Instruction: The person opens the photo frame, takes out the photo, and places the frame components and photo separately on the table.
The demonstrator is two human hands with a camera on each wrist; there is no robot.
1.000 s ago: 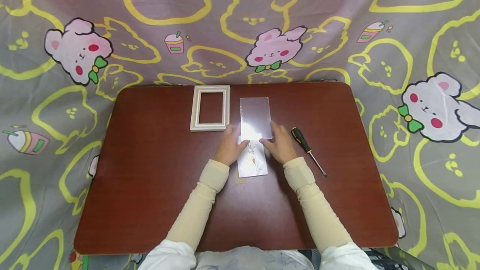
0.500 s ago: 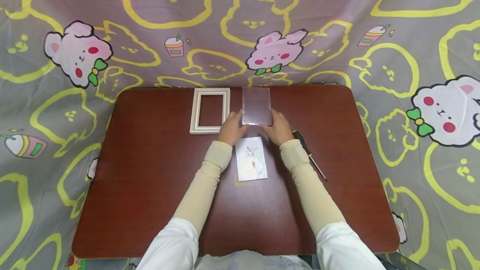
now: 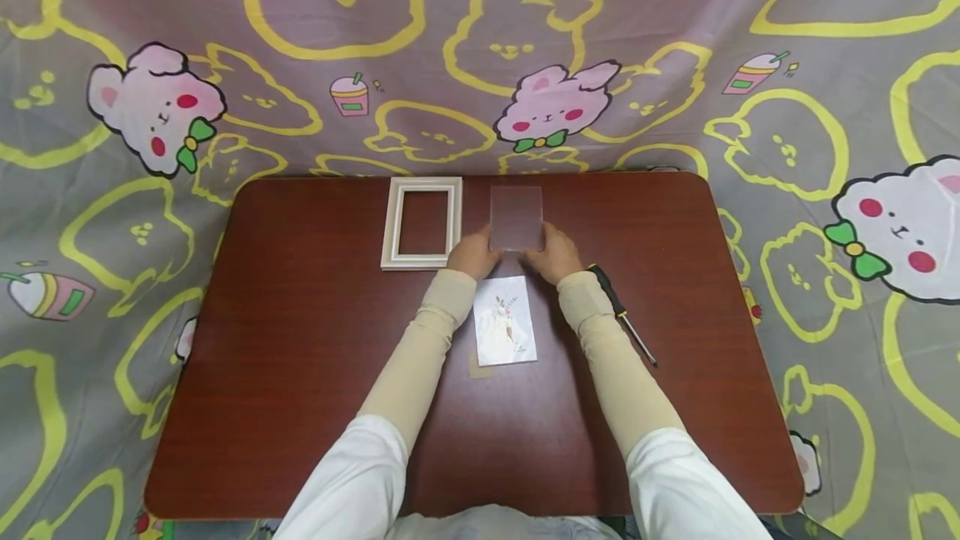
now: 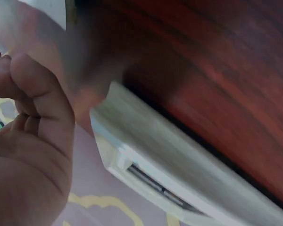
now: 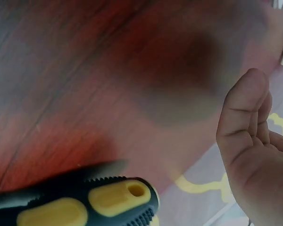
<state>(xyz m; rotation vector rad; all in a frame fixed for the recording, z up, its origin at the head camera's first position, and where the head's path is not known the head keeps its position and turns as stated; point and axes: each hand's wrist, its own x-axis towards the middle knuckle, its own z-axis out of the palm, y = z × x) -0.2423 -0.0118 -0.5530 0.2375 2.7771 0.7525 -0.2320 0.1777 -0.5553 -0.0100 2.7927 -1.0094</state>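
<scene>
Both hands hold a clear rectangular sheet (image 3: 516,217) by its two near corners, toward the back of the table. My left hand (image 3: 474,255) pinches its left side, beside the corner of a cream picture frame (image 3: 392,227). On the opposite side, my right hand (image 3: 555,255) grips the sheet; in the right wrist view its thumb (image 5: 243,108) is bent against the fingers. Nearer the body lies a white card (image 3: 504,321) printed with a rabbit and flowers. A small tan piece (image 3: 481,369) sticks out from under its near left corner.
A screwdriver (image 3: 609,290) with a black and yellow handle lies right of the right hand, partly covered by the sleeve. The brown table (image 3: 300,357) has rounded corners. A patterned curtain (image 3: 420,23) hangs behind and at both sides.
Both hands have moved the clear sheet away from the body, off the rabbit card it overlapped, so the whole card shows. Over the last half second the sheet has shifted slightly right.
</scene>
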